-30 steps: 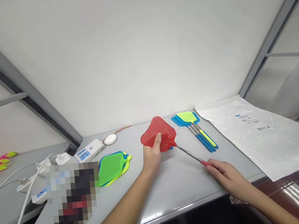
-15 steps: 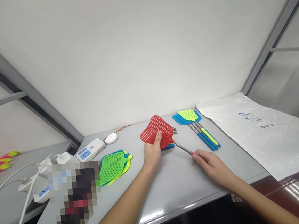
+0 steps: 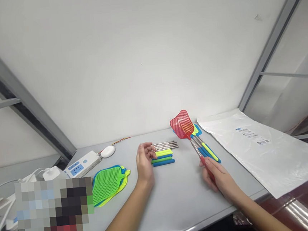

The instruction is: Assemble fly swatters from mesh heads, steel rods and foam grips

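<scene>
My right hand (image 3: 215,176) is closed round the handle of a red fly swatter (image 3: 182,124), whose perforated head is raised in front of several finished-looking swatters. Those blue and yellow swatters (image 3: 210,151) lie stacked at the back right. My left hand (image 3: 145,161) is open with loosely curled fingers, beside several metal rods with coloured grips (image 3: 163,162) lying on the table. It partly hides their left ends. To the left lies a pile of loose swatter heads (image 3: 108,184), green on top, with blue and yellow beneath.
A white power strip (image 3: 84,164) and a round white device (image 3: 108,151) sit at the left with cables. A large white plastic bag (image 3: 253,146) covers the table's right side. The grey table (image 3: 175,207) meets a white wall behind. A pixelated patch hides the lower left.
My left hand has let go of the red swatter's head and moved left and down. My right hand now grips its handle, and the head has swung up and right towards the stacked swatters.
</scene>
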Demonstrator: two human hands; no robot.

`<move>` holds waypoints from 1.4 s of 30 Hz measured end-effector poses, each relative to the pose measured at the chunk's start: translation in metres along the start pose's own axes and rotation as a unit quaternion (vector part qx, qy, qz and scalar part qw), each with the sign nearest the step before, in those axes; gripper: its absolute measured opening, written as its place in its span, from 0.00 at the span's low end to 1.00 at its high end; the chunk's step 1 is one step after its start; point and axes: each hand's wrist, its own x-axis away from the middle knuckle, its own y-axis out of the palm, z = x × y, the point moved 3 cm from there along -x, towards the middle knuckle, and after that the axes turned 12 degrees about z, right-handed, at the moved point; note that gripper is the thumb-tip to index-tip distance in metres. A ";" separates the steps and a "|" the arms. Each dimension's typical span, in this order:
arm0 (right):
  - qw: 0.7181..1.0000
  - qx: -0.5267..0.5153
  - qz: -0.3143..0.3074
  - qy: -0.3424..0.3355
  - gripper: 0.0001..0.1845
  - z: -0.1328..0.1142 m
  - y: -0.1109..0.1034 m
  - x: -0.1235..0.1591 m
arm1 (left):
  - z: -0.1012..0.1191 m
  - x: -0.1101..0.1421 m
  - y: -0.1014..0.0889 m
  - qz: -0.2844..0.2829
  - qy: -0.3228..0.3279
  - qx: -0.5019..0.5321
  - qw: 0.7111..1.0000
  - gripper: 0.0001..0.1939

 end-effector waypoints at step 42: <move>0.777 0.596 0.181 -0.089 0.22 -0.006 -0.055 -0.088 | -0.006 0.035 0.012 -0.274 0.257 -0.340 0.862 0.15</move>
